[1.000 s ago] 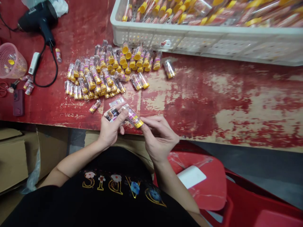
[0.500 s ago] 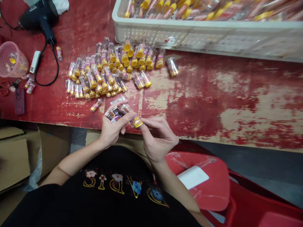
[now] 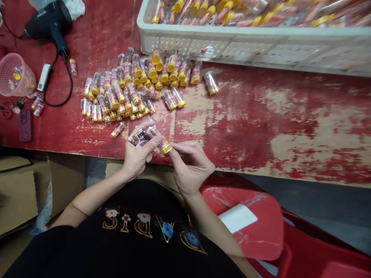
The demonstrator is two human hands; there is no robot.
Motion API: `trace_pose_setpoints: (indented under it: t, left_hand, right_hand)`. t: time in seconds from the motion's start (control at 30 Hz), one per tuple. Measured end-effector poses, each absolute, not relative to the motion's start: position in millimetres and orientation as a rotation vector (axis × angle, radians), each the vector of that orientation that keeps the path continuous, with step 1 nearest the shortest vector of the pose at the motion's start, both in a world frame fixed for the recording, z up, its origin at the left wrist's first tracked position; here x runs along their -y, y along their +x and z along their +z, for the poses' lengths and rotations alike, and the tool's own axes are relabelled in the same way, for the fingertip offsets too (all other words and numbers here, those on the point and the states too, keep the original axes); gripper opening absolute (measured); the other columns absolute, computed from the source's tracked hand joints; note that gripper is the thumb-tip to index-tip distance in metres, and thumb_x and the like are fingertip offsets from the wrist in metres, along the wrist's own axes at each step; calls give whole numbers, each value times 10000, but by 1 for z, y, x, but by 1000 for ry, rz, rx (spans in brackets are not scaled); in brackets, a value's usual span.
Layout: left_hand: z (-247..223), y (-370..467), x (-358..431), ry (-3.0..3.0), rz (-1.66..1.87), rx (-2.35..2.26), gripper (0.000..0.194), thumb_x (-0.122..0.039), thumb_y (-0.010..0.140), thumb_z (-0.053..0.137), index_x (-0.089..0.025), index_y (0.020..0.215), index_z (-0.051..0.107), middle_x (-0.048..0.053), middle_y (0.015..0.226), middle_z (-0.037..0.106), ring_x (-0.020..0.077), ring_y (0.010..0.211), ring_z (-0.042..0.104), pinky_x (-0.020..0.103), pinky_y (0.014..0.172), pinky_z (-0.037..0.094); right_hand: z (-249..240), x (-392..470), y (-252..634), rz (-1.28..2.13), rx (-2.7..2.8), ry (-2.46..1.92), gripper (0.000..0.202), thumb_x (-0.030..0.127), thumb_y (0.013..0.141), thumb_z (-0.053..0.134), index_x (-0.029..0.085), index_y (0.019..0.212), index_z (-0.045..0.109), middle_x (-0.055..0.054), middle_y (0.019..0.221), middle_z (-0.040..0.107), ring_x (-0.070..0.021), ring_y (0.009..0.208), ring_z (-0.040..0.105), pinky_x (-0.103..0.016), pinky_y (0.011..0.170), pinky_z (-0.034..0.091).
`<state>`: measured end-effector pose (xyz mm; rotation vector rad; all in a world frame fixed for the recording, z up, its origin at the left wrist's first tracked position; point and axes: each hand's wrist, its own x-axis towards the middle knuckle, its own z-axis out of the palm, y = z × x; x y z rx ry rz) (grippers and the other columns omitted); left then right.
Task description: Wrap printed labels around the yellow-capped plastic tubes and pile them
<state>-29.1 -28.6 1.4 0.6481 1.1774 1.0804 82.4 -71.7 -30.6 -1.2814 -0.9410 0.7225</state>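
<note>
My left hand point(image 3: 138, 154) is closed around a small clear tube point(image 3: 164, 145) with a yellow end and a printed label. Tucked in the same hand is a stack of printed labels point(image 3: 138, 138), partly covered by the fingers. My right hand point(image 3: 193, 166) pinches the yellow end of the tube between thumb and fingers. Just beyond the hands, a heap of similar yellow-capped tubes point(image 3: 127, 90) lies on the red table point(image 3: 237, 116). One loose tube point(image 3: 118, 130) rests left of my left hand, and another tube point(image 3: 211, 82) stands apart to the right.
A white perforated crate point(image 3: 246, 46) full of longer yellow-capped tubes is at the back right. On the left are a heat gun point(image 3: 49, 23) with its cord, a pink basket point(image 3: 27, 83), a phone point(image 3: 26, 125) and scissors point(image 3: 6, 110). A red chair point(image 3: 255, 227) stands below the table edge.
Both hands have shifted very slightly left with the tube still between them. The rest of the table looks the same apart from a small camera shift.
</note>
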Motion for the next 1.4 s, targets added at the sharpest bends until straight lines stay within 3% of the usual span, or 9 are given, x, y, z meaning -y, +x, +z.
trace_pose_setpoints:
  t: [0.2, 0.4, 0.6, 0.97, 1.2, 1.4]
  left_hand:
    - [-4, -31, 22, 548, 1085, -1180, 491, -335, 635, 884, -192, 1043, 653, -45, 772, 599, 15, 483, 446, 145, 331, 242]
    - [-9, -38, 10, 353, 1069, -1255, 475, -391, 615, 890, -141, 931, 638, -50, 709, 570, 0, 458, 429, 127, 334, 213]
    - [-12, -42, 13, 437, 1129, -1287, 500, -394, 619, 888, -164, 998, 657, -60, 720, 564, -6, 445, 397, 148, 341, 222]
    - [-18, -47, 18, 665, 1212, -1247, 461, -371, 695, 850, -230, 1093, 665, -51, 795, 565, -1, 449, 374, 165, 336, 252]
    - [-21, -47, 20, 699, 1204, -1298, 465, -408, 713, 831, -246, 1120, 677, -27, 845, 626, -1, 446, 370, 164, 352, 280]
    - [-21, -54, 10, 570, 1244, -1299, 557, -527, 775, 745, -210, 1219, 631, 76, 1031, 714, 69, 622, 622, 153, 392, 316]
  right_hand:
    - [-31, 66, 80, 845, 908, -1299, 86, 225, 827, 733, 233, 910, 757, -22, 825, 659, -130, 731, 638, -281, 627, 571]
    - [-37, 62, 80, 1120, 877, -1216, 301, 279, 834, 726, 259, 1133, 703, -55, 1037, 668, -138, 865, 674, -279, 715, 620]
    - [-45, 61, 71, 1151, 904, -1194, 487, 280, 752, 808, 278, 1212, 646, -50, 1078, 645, -142, 857, 669, -291, 736, 643]
    - [-43, 59, 62, 1128, 892, -1216, 273, 286, 791, 769, 239, 1043, 676, -31, 1011, 624, -120, 820, 653, -253, 700, 615]
    - [-44, 59, 58, 1108, 901, -1234, 313, 306, 783, 771, 234, 1068, 665, -39, 1039, 621, -123, 831, 646, -263, 710, 607]
    - [-62, 23, 55, 989, 871, -1312, 309, 389, 818, 716, 206, 1055, 638, -41, 965, 642, -114, 770, 616, -239, 653, 553]
